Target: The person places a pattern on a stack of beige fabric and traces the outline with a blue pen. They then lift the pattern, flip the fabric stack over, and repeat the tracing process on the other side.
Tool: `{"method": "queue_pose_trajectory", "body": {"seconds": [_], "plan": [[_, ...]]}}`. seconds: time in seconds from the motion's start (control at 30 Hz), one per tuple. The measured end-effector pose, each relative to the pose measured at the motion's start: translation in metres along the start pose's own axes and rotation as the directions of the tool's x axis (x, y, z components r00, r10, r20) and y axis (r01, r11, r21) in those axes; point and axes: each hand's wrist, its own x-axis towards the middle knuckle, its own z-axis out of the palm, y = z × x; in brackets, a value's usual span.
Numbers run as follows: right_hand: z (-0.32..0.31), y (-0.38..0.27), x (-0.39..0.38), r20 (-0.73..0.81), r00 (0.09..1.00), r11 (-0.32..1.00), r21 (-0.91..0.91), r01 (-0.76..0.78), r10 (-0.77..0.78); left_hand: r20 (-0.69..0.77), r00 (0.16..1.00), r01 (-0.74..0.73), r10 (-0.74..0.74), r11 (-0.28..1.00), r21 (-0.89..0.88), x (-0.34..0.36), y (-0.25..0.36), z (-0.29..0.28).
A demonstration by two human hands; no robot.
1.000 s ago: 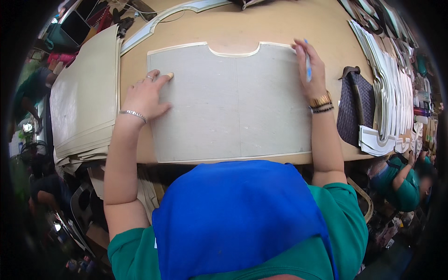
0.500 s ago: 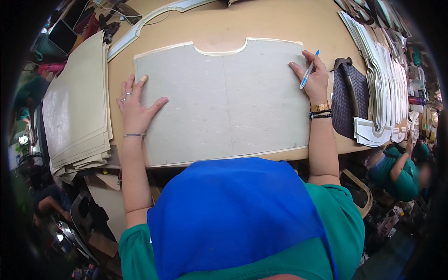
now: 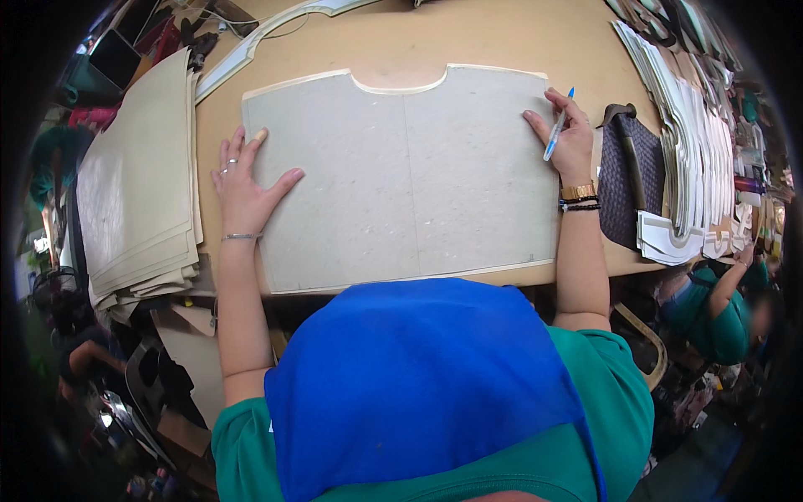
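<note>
A wide grey panel (image 3: 401, 184) with a curved notch in its far edge and a faint line down its middle lies flat on the table before me. A thin cream margin shows along its far edge. My left hand (image 3: 249, 188) rests on the panel's left edge, fingers and thumb spread. At the right edge, my right hand (image 3: 574, 151) holds a blue-tipped clear pen (image 3: 555, 132) against its palm side. The thumb and forefinger of that hand lie on or just over the panel's border.
A stack of large cream sheets (image 3: 138, 184) overhangs the table's left side. To the right lie a dark woven piece (image 3: 619, 201), a hammer (image 3: 629, 151) on it, and piled white cut pieces (image 3: 690, 159). A curved white strip (image 3: 247, 52) lies far left. Another person (image 3: 721, 314) works at right.
The view has shifted slightly. Both hands keep their places at the panel's edges, and the pen stays in my right hand.
</note>
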Motion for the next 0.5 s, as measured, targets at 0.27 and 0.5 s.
{"method": "queue_pose_trajectory", "body": {"seconds": [0.27,0.5], "plan": [[-0.013,-0.013,0.007,0.139,0.987,0.970,-0.216,0.110,-0.081,0.235,0.971,-0.123,0.052,0.946,0.300,0.022,0.032,-0.036],[-0.010,-0.026,0.043,-0.004,1.000,0.953,0.301,-0.025,0.027,0.527,0.850,-0.260,-0.004,0.866,0.427,0.064,0.066,-0.043]]}}
